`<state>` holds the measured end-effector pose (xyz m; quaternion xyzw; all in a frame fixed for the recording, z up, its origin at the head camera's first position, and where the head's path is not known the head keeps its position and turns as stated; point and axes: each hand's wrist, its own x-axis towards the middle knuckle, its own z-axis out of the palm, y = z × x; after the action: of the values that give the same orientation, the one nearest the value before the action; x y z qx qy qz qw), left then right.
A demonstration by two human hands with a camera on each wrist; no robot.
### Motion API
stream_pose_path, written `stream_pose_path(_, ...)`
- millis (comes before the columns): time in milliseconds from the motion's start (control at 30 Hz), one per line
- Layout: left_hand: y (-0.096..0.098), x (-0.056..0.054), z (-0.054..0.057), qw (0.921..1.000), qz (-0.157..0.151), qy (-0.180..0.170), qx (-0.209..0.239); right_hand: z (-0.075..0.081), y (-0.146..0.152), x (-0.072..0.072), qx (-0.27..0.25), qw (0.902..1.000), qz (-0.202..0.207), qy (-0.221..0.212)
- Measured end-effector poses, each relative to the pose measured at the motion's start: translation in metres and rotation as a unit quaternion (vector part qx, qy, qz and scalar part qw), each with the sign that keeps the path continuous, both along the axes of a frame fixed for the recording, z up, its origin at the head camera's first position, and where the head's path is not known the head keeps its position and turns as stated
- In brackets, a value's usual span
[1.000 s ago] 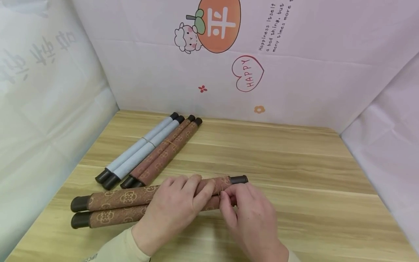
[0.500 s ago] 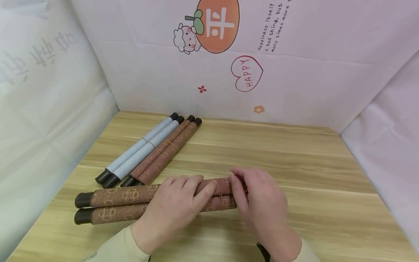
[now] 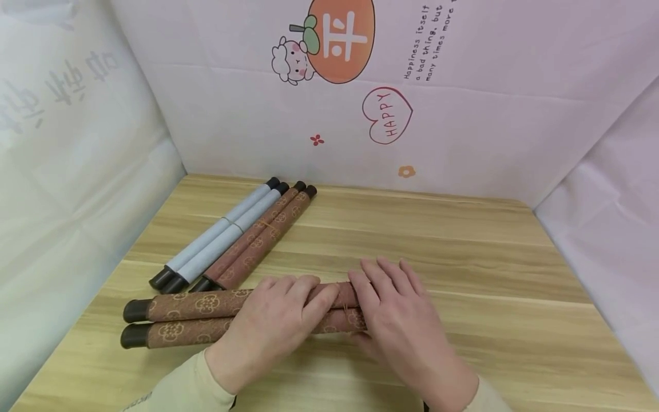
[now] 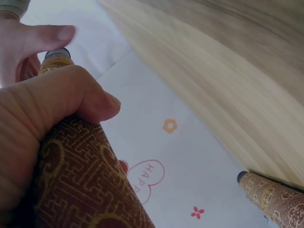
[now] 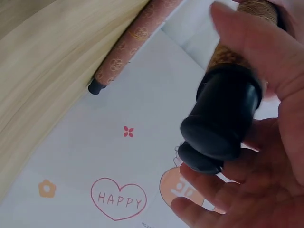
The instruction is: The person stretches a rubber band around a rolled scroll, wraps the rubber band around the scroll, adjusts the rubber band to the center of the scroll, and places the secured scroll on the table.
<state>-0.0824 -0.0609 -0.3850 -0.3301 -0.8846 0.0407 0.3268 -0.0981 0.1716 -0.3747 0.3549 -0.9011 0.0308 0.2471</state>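
Note:
Two brown hanging scrolls (image 3: 206,304) with gold flower patterns and black end knobs (image 3: 136,311) lie side by side in my hands. My left hand (image 3: 273,320) grips both around the middle, thumb curled over them in the left wrist view. A thin band (image 3: 346,312) circles the pair between my hands. My right hand (image 3: 407,326) holds their right end, fingers over the far side and thumb on the near side. In the right wrist view the black knobs (image 5: 216,114) show between thumb and fingers; the head view hides them.
Behind, on the wooden table (image 3: 463,246), lie a banded pair of pale blue scrolls (image 3: 221,232) and a banded pair of reddish-brown scrolls (image 3: 262,234). White printed cloth (image 3: 231,103) stands at the back and sides.
My right hand has left the band it was pinching and moved right, round the scrolls' right end. The scrolls have shifted slightly to the right; my left hand has stayed in place.

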Motion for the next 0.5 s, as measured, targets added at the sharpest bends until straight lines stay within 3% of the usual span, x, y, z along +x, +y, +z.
stream_pose_path(500,0.009,-0.003,-0.007,0.9970,-0.024,-0.073,0.013,-0.017,-0.011,-0.007,-0.021,0.9985,0.022,0.045)
